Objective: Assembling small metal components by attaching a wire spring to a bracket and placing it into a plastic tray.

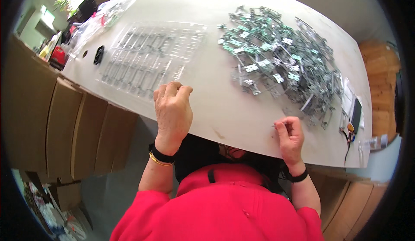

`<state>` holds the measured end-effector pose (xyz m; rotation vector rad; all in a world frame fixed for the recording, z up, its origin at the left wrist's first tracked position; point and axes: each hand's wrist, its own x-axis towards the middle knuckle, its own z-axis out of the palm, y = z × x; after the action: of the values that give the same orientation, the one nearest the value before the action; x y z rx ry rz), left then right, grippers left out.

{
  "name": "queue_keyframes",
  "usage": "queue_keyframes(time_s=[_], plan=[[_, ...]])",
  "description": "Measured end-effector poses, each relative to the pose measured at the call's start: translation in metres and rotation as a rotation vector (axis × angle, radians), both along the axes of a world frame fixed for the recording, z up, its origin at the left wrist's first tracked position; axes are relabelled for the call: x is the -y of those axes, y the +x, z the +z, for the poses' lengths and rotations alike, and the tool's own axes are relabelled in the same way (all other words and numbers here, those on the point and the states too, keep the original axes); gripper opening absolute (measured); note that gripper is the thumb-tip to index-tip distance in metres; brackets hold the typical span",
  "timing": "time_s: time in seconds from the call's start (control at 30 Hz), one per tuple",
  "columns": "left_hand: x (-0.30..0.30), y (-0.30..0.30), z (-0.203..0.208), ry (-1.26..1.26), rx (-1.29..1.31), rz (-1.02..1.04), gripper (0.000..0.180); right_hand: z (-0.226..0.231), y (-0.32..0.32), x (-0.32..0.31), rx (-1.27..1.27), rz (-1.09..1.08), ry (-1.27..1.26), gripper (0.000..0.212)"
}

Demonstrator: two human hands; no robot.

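Note:
My left hand [173,113] is over the near right corner of a clear plastic tray [190,46], its fingers bent down and closed. Whatever they hold is hidden beneath them. Thin grey metal parts [134,76] lie in rows in the tray's slots. On the right, my right hand [290,139] is closed in a pinch just above the table, near the front edge. A tiny dark tip shows at its fingertips, too small to name. Beyond that hand lies a large heap of thin silvery metal parts [281,59], tangled together.
The white table [212,89] has a curved far edge. Left of the tray are a small black holder [99,55] and clear plastic bags [101,22]. At the right lie a dark phone-like slab [356,113] and a clear bottle [374,143]. Cardboard boxes [65,128] stand below left.

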<state>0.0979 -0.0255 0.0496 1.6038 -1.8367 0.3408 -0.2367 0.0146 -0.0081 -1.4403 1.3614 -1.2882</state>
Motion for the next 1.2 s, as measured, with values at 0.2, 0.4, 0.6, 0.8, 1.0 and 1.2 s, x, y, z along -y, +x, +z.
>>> queue_keyframes(time_s=[0.2,0.4,0.6,0.8,1.0,1.2], plan=[[0.002,-0.049,-0.005,0.083,-0.052,-0.252,0.013,0.001,-0.002,-0.002,0.045,0.015,-0.035,0.012],[0.013,-0.08,0.014,0.11,-0.081,-0.342,0.012,-0.001,-0.002,-0.002,0.032,0.034,-0.052,0.013],[0.04,-0.11,0.037,0.103,-0.057,-0.359,0.011,-0.004,-0.003,-0.002,0.074,0.043,-0.051,0.013],[0.086,-0.125,0.027,0.132,-0.035,-0.331,0.008,0.001,-0.003,-0.002,0.061,0.057,-0.046,0.013],[0.104,-0.136,0.019,0.207,-0.026,-0.312,0.013,0.003,-0.004,-0.002,0.041,0.062,-0.022,0.015],[0.112,-0.139,0.007,0.265,-0.019,-0.329,0.019,0.005,-0.004,-0.003,0.059,0.069,-0.006,0.016]])
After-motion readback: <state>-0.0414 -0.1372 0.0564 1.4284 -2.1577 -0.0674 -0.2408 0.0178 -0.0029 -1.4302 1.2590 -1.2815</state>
